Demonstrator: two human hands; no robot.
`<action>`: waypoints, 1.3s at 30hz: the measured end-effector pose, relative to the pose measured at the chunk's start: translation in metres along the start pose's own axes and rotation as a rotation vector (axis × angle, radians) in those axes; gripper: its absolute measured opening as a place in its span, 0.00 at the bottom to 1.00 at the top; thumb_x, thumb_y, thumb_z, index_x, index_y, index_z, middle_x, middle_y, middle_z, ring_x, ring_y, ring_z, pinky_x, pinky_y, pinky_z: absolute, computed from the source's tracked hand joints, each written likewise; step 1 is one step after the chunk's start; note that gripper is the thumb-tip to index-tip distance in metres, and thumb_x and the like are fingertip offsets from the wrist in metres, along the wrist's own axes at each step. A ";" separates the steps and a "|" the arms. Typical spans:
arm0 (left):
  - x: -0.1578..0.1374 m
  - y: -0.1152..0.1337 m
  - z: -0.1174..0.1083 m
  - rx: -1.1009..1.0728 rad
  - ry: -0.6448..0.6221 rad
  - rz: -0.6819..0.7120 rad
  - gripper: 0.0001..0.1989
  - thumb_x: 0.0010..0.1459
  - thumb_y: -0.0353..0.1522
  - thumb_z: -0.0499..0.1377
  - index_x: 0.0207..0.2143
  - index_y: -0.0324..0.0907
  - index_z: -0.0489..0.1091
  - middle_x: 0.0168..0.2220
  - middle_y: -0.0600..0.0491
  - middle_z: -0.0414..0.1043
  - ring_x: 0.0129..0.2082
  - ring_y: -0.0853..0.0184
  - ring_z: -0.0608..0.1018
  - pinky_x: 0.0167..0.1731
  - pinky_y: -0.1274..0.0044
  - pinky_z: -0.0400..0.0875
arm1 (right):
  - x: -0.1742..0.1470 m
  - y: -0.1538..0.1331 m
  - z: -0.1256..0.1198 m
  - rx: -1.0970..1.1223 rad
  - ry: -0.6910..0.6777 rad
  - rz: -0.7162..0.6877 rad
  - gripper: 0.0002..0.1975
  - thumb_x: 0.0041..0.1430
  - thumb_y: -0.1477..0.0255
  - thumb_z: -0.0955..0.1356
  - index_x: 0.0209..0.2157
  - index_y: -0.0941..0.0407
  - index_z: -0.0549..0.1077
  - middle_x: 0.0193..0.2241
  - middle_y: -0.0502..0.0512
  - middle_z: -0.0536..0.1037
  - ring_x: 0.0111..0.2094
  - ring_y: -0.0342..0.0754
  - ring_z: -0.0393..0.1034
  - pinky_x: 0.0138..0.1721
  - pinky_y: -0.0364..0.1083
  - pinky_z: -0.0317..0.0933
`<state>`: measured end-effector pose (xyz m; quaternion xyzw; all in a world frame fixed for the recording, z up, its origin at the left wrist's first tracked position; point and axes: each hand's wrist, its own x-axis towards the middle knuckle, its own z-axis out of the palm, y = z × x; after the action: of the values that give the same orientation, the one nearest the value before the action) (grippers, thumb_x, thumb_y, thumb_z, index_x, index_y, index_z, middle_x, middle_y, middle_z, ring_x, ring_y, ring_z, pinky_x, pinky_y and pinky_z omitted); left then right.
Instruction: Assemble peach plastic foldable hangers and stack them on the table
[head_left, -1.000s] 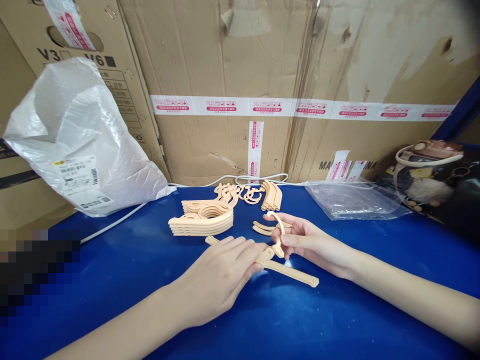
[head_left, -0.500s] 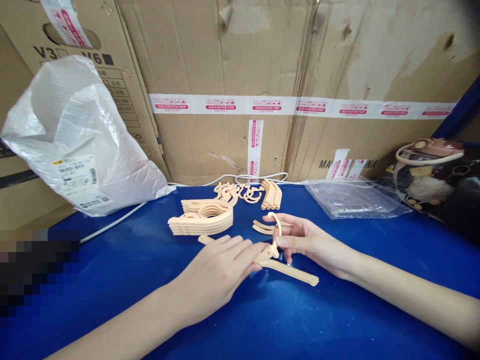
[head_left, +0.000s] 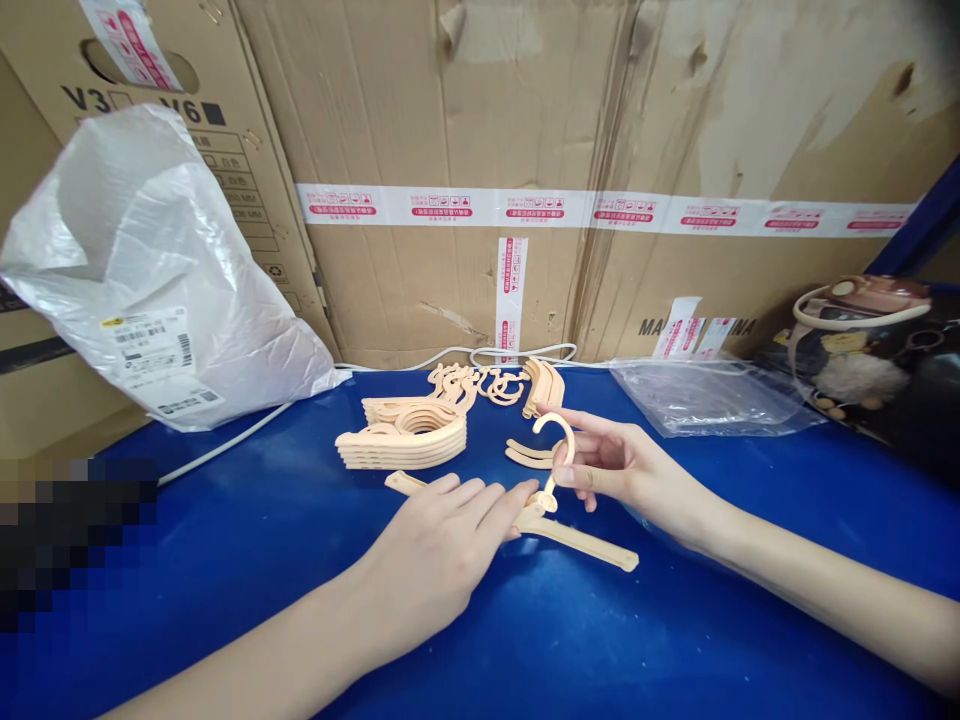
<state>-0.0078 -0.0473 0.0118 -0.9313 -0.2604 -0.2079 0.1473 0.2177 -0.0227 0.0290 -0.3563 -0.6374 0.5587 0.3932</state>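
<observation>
My left hand [head_left: 442,550] is closed over the middle of a cream plastic folding hanger [head_left: 589,545], whose arms stick out on both sides of it. Between thumb and fingers, my right hand [head_left: 611,460] pinches a cream hanger hook [head_left: 568,440]. The hook's lower end meets the hanger's centre joint; whether it is locked in I cannot tell. Behind my left hand lies a stack of hanger bodies [head_left: 405,450]. Two loose curved arms [head_left: 529,455] lie just left of my right hand, partly hidden by it.
At the back are loose hooks [head_left: 501,387] and a bundle of curved arms [head_left: 546,385]. A white plastic mailer [head_left: 165,270] leans on cardboard boxes [head_left: 450,120] at left. A clear bag [head_left: 712,400] and a dark bag [head_left: 862,370] lie at right. A white cable [head_left: 225,445] crosses the blue table [head_left: 600,650].
The hook has turned so its curve now shows broadside. My right hand has shifted slightly right with it, while my left hand stays on the hanger.
</observation>
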 end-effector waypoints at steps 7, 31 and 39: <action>-0.001 0.002 0.002 0.016 0.000 -0.018 0.18 0.68 0.27 0.40 0.57 0.33 0.56 0.33 0.50 0.73 0.30 0.63 0.74 0.29 0.72 0.65 | -0.001 -0.002 0.000 -0.053 0.058 -0.004 0.33 0.50 0.71 0.74 0.58 0.56 0.64 0.28 0.50 0.74 0.26 0.40 0.64 0.23 0.39 0.62; 0.002 0.002 -0.017 -0.337 -0.162 -0.189 0.17 0.68 0.31 0.42 0.58 0.46 0.56 0.38 0.53 0.77 0.33 0.63 0.78 0.29 0.75 0.67 | -0.003 -0.001 0.003 -0.137 0.067 -0.022 0.35 0.54 0.67 0.71 0.62 0.55 0.59 0.29 0.50 0.73 0.24 0.41 0.63 0.26 0.42 0.63; 0.002 0.003 -0.017 -0.335 -0.186 -0.202 0.16 0.68 0.32 0.42 0.57 0.45 0.56 0.37 0.53 0.77 0.34 0.62 0.79 0.29 0.74 0.69 | -0.005 -0.003 0.005 -0.136 0.075 -0.009 0.35 0.54 0.68 0.72 0.62 0.57 0.59 0.27 0.48 0.70 0.25 0.40 0.61 0.26 0.42 0.61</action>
<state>-0.0099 -0.0554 0.0273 -0.9271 -0.3268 -0.1751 -0.0558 0.2149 -0.0295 0.0307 -0.4000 -0.6605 0.4985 0.3940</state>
